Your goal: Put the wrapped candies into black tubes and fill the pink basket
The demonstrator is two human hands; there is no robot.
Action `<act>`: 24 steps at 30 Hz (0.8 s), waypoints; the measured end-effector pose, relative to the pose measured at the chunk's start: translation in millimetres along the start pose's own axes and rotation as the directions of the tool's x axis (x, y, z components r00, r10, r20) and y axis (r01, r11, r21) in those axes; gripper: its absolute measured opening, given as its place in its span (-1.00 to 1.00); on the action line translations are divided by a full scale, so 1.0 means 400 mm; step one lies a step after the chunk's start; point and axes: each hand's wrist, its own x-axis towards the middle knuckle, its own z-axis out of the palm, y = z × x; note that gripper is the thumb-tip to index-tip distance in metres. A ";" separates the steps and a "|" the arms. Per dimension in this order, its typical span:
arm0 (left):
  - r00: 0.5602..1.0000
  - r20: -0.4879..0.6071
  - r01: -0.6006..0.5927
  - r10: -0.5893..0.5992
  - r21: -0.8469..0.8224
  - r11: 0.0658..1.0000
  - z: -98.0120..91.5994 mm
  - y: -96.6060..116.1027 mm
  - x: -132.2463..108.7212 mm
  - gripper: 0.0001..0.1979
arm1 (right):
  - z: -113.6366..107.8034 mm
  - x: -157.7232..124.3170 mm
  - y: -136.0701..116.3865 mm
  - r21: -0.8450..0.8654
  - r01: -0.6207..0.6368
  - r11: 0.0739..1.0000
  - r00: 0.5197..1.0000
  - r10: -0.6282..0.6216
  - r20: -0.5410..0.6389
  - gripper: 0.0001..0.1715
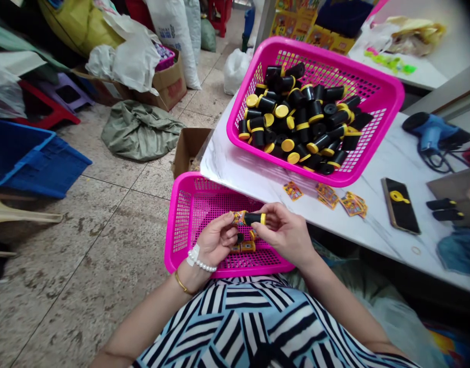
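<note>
Above the lower pink basket (185, 176), my left hand (215, 239) pinches an orange printed wrapper (240, 218) at its fingertips. The wrapper meets the end of a black cylinder with a yellow cap (254, 219). My right hand (286, 230) has its fingers closed at the capped end of that cylinder. Beneath the hands, a few orange-wrapped cylinders (247, 247) lie in the basket. On the white table (227, 158), a larger pink basket (388, 102) holds several black cylinders with yellow caps (304, 115).
Orange printed labels (353, 204) lie along the table's front edge. To their right are a phone (401, 206), two black cylinders (444, 209) and a blue heat tool (434, 134). A cardboard box (185, 151), grey-green cloth (137, 132) and blue crate (39, 158) stand left.
</note>
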 end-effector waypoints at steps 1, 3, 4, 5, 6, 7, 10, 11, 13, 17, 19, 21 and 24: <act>1.000 0.008 0.001 -0.001 -0.008 1.000 -0.001 -0.003 0.000 -0.76 | -0.002 -0.001 0.000 -0.030 0.012 0.999 1.000 -0.012 -0.003 -0.74; 1.000 0.023 -0.010 0.010 0.006 1.000 -0.003 -0.008 -0.001 -0.75 | -0.003 -0.001 -0.003 -0.064 0.036 0.997 0.999 -0.036 -0.014 -0.75; 0.999 0.027 -0.031 0.030 0.033 0.999 -0.003 -0.009 -0.003 -0.74 | -0.003 -0.001 -0.005 -0.076 0.047 0.996 0.999 -0.048 -0.020 -0.76; 0.998 0.025 -0.065 0.063 0.075 0.995 -0.001 -0.009 -0.005 -0.74 | -0.002 -0.002 -0.008 -0.090 0.057 0.994 0.998 -0.059 -0.025 -0.76; 0.995 0.018 -0.103 0.102 0.128 0.986 0.001 -0.008 -0.008 -0.74 | -0.001 -0.003 -0.010 -0.105 0.066 0.992 0.997 -0.069 -0.028 -0.76; 0.990 0.007 -0.139 0.141 0.185 0.973 0.003 -0.007 -0.012 -0.74 | 0.000 -0.004 -0.011 -0.115 0.077 0.990 0.996 -0.081 -0.026 -0.75; 0.977 -0.027 -0.193 0.212 0.322 0.927 0.014 -0.003 -0.024 -0.73 | 0.003 -0.006 -0.008 -0.089 0.140 0.986 0.989 -0.134 0.068 -0.73; 0.975 -0.032 -0.197 0.221 0.348 0.917 0.017 -0.003 -0.029 -0.73 | 0.003 -0.006 -0.006 -0.063 0.166 0.984 0.982 -0.159 0.106 -0.73; 0.968 -0.037 -0.217 0.249 0.384 0.898 0.020 -0.002 -0.040 -0.74 | 0.000 -0.005 0.002 -0.015 0.209 0.978 0.971 -0.205 0.124 -0.69; 0.908 -0.043 -0.356 0.417 0.445 0.822 0.020 0.013 -0.063 -0.71 | -0.017 -0.004 0.013 0.042 0.252 0.967 0.968 -0.252 -0.007 -0.59; 0.909 0.025 -0.378 0.416 0.468 0.799 0.022 0.030 -0.071 -0.55 | -0.026 -0.004 0.013 0.032 0.291 0.956 0.957 -0.291 0.005 -0.58; 0.951 0.132 -0.308 0.280 0.503 0.808 0.025 0.048 -0.075 -0.48 | -0.030 -0.006 0.010 0.000 0.350 0.937 0.934 -0.349 0.072 -0.58; 0.977 0.200 -0.175 0.066 0.596 0.784 0.027 0.062 -0.069 -0.67 | -0.024 -0.008 0.013 -0.042 0.442 0.896 0.891 -0.434 0.134 -0.55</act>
